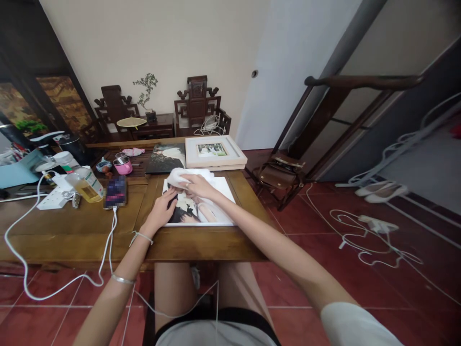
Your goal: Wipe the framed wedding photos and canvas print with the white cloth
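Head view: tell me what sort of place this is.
Probably a home sitting room: carved wooden chairs against the wall flank a side table with a potted plant, a framed photo lies on the wooden table, and a wooden handrail stands on the right.

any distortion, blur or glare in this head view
Head view: the wide lens stretches the edges and bows the handrail; the phone screen is blurred into blocks; light is soft, without hard shadows; no glare on the photo print under the left hand and right hand.
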`<state>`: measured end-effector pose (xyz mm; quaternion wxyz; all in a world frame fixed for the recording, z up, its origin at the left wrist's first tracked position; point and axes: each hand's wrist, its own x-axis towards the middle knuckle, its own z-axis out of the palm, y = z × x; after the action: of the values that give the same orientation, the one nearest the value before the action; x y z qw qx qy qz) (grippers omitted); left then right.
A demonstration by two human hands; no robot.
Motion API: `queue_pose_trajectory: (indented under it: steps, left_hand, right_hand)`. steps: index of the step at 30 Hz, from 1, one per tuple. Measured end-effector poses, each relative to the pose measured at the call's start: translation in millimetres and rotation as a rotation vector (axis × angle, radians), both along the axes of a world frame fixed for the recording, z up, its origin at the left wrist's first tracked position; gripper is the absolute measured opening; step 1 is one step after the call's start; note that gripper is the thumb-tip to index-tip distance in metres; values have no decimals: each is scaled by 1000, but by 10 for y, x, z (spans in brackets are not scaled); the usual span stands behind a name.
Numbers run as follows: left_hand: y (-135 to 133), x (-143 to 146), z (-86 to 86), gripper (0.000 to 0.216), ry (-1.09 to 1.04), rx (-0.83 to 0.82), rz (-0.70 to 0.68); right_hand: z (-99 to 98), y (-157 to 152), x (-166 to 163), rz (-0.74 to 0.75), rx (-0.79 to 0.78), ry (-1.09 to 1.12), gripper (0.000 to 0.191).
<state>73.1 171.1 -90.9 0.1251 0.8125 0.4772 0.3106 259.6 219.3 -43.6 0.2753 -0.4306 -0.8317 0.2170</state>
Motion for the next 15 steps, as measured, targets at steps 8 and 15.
queue_pose_trajectory:
  steps: [8, 15]
  left_hand:
    - [1, 7, 7, 44, -15, -8, -8]
    - [7, 4, -27, 46, 1, -23, 11]
  right_hand:
    - [-98, 67, 88, 3, 23, -40, 34]
    - [-192, -95, 947, -121, 91, -121, 33]
